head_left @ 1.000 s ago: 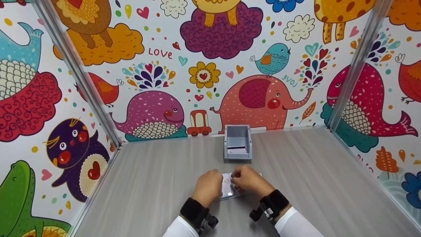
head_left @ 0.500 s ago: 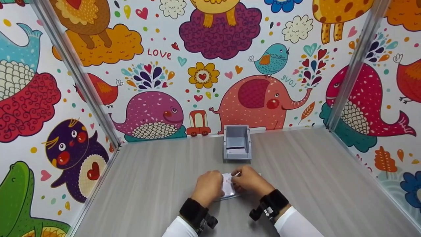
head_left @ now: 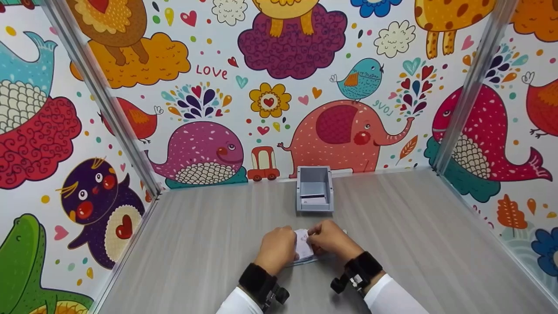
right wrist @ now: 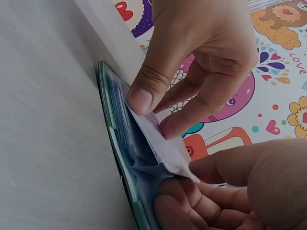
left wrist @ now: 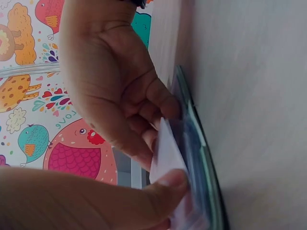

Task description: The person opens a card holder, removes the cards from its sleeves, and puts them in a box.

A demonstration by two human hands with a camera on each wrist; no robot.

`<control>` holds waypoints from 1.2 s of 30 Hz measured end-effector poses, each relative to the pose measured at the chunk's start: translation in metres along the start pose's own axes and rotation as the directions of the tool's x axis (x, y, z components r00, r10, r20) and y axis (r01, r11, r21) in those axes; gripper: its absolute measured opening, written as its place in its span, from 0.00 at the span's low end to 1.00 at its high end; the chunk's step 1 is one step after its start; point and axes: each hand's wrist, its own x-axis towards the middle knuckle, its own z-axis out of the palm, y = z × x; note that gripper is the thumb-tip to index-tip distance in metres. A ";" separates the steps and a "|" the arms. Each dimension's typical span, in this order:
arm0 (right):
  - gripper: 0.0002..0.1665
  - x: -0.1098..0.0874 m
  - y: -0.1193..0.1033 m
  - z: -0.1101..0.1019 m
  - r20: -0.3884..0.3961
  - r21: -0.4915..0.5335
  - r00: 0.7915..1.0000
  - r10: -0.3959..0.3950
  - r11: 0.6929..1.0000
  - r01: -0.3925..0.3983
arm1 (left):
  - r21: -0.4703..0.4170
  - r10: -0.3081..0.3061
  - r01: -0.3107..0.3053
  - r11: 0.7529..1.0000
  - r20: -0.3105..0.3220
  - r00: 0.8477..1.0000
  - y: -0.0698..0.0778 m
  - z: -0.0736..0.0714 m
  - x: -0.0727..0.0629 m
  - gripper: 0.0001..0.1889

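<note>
A small card holder (right wrist: 109, 100) with a green-edged cover and clear plastic sleeves lies open on the table before me. One pale, pinkish card (right wrist: 156, 139) leans up from its sleeves in the right wrist view. My left hand (head_left: 277, 244) holds the card's left side, thumb on its face and fingers behind it. On the other side, my right hand (head_left: 328, 237) pinches the card's edge at the sleeve between thumb and index finger. In the left wrist view the left thumb presses the card (left wrist: 168, 155) beside the stacked clear sleeves. Both hands hide much of the holder in the head view.
A grey plastic bin (head_left: 314, 185) stands just beyond the hands, near the back wall, with a pale, dark-striped card (head_left: 314, 200) inside. Patterned panels with metal posts (head_left: 462, 104) enclose the grey wood-grain table (head_left: 209, 235) at the back and sides.
The pale card's visible face has tilted slightly and lost its bright glare. My right fingertips have shifted a little to the right along it; my left hand has hardly moved.
</note>
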 end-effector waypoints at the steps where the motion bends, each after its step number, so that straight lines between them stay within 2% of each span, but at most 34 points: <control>1: 0.14 0.000 0.001 0.000 -0.003 -0.011 1.000 -0.010 1.000 0.010 | -0.002 0.000 0.000 1.000 -0.004 1.000 0.000 0.000 0.000 0.18; 9: 0.15 0.001 0.001 -0.002 -0.025 -0.068 0.999 -0.041 0.997 0.039 | 0.002 -0.010 0.010 1.000 -0.001 1.000 0.003 -0.001 0.000 0.21; 17: 0.17 0.000 0.000 -0.004 -0.001 0.004 1.000 -0.004 1.000 0.004 | -0.010 -0.023 0.023 1.000 0.014 1.000 0.004 0.000 0.000 0.21; 24: 0.17 0.000 -0.002 -0.007 -0.017 -0.010 1.000 0.000 1.000 0.000 | 0.010 0.009 -0.009 1.000 -0.036 0.999 0.003 0.002 -0.003 0.19; 27: 0.16 0.000 -0.003 -0.008 -0.025 0.016 1.000 0.011 1.000 -0.010 | 0.007 0.010 -0.009 1.000 -0.037 0.999 0.002 0.002 -0.003 0.20; 36: 0.08 -0.002 -0.004 -0.005 -0.032 0.028 0.999 0.010 1.000 -0.010 | 0.011 0.009 -0.009 1.000 -0.039 0.999 0.003 0.002 -0.004 0.20</control>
